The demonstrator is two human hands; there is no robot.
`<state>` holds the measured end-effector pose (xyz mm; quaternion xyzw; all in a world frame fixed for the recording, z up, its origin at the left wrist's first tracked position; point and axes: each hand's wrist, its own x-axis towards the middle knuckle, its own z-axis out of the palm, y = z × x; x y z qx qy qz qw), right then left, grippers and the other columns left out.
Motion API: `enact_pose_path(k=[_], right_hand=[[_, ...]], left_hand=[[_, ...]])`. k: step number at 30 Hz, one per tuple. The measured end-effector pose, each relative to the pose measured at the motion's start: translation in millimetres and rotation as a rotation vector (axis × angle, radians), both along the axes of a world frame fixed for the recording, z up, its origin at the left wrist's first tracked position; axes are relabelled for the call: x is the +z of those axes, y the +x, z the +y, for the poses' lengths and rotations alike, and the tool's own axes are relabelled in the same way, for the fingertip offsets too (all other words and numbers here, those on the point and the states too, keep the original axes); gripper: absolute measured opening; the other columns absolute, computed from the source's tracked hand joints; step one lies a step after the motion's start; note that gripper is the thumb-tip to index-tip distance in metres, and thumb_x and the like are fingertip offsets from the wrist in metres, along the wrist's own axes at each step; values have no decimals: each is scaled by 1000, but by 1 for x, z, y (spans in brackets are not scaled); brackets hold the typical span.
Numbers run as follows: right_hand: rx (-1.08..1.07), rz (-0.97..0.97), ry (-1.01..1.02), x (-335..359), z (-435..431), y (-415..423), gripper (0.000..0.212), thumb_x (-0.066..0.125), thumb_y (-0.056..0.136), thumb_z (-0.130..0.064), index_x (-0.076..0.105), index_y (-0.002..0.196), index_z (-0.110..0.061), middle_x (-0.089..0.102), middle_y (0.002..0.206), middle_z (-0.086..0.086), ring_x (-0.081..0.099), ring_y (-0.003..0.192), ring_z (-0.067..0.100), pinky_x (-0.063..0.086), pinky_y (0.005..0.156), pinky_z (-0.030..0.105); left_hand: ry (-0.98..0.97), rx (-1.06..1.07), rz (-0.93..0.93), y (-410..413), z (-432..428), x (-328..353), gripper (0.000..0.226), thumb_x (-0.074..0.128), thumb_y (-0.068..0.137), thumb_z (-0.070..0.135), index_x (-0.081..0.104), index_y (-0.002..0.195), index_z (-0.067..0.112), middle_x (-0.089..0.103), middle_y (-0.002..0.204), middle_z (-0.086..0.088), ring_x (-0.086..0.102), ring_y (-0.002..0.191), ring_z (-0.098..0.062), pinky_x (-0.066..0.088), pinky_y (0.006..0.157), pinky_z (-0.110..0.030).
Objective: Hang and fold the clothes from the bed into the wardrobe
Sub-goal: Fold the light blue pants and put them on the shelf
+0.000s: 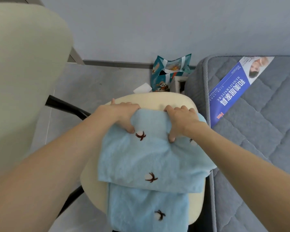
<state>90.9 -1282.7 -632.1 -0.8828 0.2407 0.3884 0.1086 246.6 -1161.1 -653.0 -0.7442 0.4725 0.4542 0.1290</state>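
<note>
A light blue towel (146,164) with small embroidered cotton flowers lies folded over on a cream chair seat (157,101). Its lower part hangs over the seat's near edge. My left hand (117,114) grips the folded edge at the far left, fingers curled over the cloth and thumb pressed on top. My right hand (179,119) grips the same edge at the far right, thumb down on the towel. Both hands hold the fold a little above the seat.
A grey quilted mattress (261,123) with a blue printed label (233,91) lies to the right. A cream chair back (23,72) fills the left. Teal snack bags (166,72) and a small box stand on the grey floor by the wall.
</note>
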Motion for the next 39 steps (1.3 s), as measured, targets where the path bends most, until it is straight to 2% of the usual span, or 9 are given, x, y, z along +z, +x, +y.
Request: enact_pose_path(k=[2,5,13,22,27,30,33,36,39], right_hand=[[-15,-26,-25,1,2,-3,85,83,62,-29,33,130,-21,57,117,5,41,117,27,31,92,38],[10,-110,-85,10,11,-11,74,78,64,-25,34,124,-21,59,112,2,43,112,26,30,86,39],[141,-444,-337,48,-12,-8,56,66,72,-25,36,119,-17,54,112,5,45,104,30,32,84,41],[76,-841,-678,70,-7,-33,48,57,60,4,52,105,-9,52,90,11,46,82,31,21,74,36],[114,-788,-570,69,40,-87,65,66,57,-3,55,121,-6,53,89,8,53,77,30,34,81,40],[118,-725,-450,65,76,-120,70,71,48,-9,61,118,-5,56,83,6,57,66,28,39,67,37],[106,-586,-233,55,108,-151,76,80,42,-16,61,115,-7,61,77,-1,61,63,23,38,63,33],[42,-400,22,45,127,-170,60,60,72,-31,42,128,-18,58,81,-9,60,79,20,32,76,31],[-149,-681,4,48,131,-171,32,56,75,-27,60,105,-17,59,79,-7,59,78,23,39,77,35]], left_hand=[[-7,-19,-14,-4,-4,3,67,80,68,39,41,118,20,52,119,-3,50,107,-24,37,97,-44],[-76,-83,-110,-14,0,13,57,78,67,38,37,102,20,55,105,-2,52,91,-23,36,72,-32],[-489,49,-456,-23,1,56,41,67,72,19,36,99,18,54,107,-3,52,101,-26,24,73,-34],[-959,165,-766,-58,13,76,46,63,52,-10,52,93,8,53,89,-8,49,78,-28,24,68,-33],[-973,217,-695,-110,66,65,61,62,48,-12,49,103,10,51,86,-6,48,74,-29,28,66,-34],[-824,178,-658,-140,107,57,78,73,52,-1,51,126,8,54,91,-7,53,75,-28,36,65,-36],[-577,138,-415,-159,138,53,82,82,57,22,47,131,16,57,103,0,56,91,-23,34,74,-31],[-454,175,-164,-159,150,52,54,67,72,54,49,116,28,54,102,11,49,101,-12,23,80,-27],[-717,262,-228,-156,141,61,23,60,85,47,64,86,25,50,85,10,51,91,-15,25,79,-28]])
